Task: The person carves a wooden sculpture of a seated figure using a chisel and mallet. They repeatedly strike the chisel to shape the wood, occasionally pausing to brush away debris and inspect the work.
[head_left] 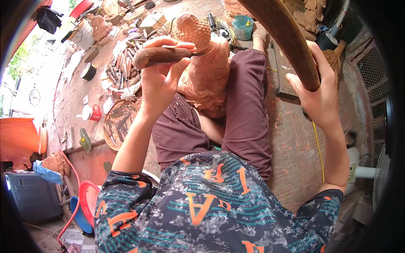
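Note:
A reddish-brown wooden statue [205, 71] stands between my knees, its round head [192, 33] covered in small carved bumps. My left hand [158, 74] is closed around a carving chisel [158, 57] with a thick wooden handle. The chisel's dark metal end points right and reaches the statue just below the head; whether its edge bites into the wood I cannot tell. On the right, my right hand [321, 90] grips a long, curved wooden mallet [291, 40], raised toward the top edge of the view. The mallet is apart from the chisel.
Many carving tools [122, 63] lie heaped to the left of the statue. Nearer are a round basket [110, 141] of tools and a red-and-white mug [92, 113]. A teal bucket [243, 28] stands beyond my foot, a wooden block [283, 76] right of my leg, a fan [379, 175] far right.

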The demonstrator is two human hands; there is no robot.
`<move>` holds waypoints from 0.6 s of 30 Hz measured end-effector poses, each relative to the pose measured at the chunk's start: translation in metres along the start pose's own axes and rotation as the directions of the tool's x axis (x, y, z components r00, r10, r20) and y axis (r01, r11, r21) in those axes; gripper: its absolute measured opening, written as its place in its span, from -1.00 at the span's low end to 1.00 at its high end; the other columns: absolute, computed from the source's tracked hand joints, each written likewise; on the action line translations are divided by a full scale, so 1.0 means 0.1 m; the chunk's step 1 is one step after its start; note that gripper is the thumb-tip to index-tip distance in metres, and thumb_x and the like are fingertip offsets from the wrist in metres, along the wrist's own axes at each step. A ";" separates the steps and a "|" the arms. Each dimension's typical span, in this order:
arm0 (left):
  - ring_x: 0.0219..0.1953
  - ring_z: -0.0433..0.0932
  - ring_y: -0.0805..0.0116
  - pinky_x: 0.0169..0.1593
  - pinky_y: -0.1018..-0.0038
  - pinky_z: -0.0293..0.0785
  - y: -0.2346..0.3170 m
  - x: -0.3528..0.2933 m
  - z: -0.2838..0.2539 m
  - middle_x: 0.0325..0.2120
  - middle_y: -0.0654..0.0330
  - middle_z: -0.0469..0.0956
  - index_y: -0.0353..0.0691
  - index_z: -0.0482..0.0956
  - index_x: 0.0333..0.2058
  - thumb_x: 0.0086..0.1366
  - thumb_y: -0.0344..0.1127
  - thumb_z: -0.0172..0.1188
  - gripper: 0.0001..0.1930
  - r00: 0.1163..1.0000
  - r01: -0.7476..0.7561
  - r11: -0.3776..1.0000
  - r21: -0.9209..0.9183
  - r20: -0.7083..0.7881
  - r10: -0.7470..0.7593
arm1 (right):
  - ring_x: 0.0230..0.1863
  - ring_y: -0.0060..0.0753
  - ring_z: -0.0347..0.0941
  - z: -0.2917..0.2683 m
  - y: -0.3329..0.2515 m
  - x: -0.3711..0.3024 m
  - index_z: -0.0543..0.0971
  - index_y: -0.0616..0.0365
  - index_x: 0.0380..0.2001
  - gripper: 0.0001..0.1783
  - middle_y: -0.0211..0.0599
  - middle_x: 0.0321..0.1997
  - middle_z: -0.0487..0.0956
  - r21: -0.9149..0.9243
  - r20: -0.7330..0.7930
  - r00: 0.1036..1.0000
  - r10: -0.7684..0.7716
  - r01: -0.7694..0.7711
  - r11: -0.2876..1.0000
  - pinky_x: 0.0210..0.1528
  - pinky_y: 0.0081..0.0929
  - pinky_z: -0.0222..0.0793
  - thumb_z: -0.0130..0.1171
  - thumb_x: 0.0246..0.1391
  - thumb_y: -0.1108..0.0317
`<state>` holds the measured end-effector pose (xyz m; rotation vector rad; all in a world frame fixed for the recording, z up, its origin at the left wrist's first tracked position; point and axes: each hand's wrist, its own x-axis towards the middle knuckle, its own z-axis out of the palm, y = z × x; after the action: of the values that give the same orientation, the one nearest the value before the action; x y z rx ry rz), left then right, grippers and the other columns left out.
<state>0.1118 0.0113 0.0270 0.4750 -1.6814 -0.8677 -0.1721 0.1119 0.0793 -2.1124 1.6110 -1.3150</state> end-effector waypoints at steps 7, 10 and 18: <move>0.00 0.57 0.32 0.07 0.44 0.52 -0.02 0.01 -0.03 -0.12 0.05 0.55 -0.24 0.26 0.02 0.25 -0.67 0.14 -0.59 0.999 -0.011 1.000 -0.017 0.048 0.011 | -0.19 -0.64 0.36 -0.05 -0.25 0.18 0.41 0.18 0.09 -0.42 -0.44 -0.20 0.49 -0.051 0.046 0.991 -0.122 0.124 0.991 -0.06 -0.62 0.30 0.31 -0.04 0.57; -0.02 0.58 0.33 0.03 0.47 0.54 -0.03 0.08 -0.05 -0.18 0.10 0.55 -0.25 0.31 -0.02 0.24 -0.65 0.16 -0.63 0.996 0.000 1.000 -0.005 0.090 0.001 | -0.22 -0.64 0.36 -0.07 -0.30 0.23 0.41 0.18 0.09 -0.43 -0.47 -0.23 0.49 -0.105 0.031 0.988 -0.153 0.156 0.982 -0.09 -0.62 0.31 0.32 -0.03 0.55; -0.09 0.63 0.40 -0.04 0.46 0.59 -0.12 0.14 -0.07 -0.23 0.18 0.58 -0.28 0.41 -0.06 0.25 -0.59 0.20 -0.70 0.986 -0.097 0.933 0.348 0.161 0.042 | -0.23 -0.26 0.56 -0.05 -0.47 0.47 0.43 0.13 0.04 -0.44 -0.09 -0.26 0.56 -0.361 0.073 0.915 -0.397 0.395 0.845 -0.14 -0.53 0.39 0.13 -0.12 0.69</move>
<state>0.1129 -0.0087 0.0279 0.6012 -1.9957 -0.5573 -0.1417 0.0926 0.1355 -2.7966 1.5791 -1.1856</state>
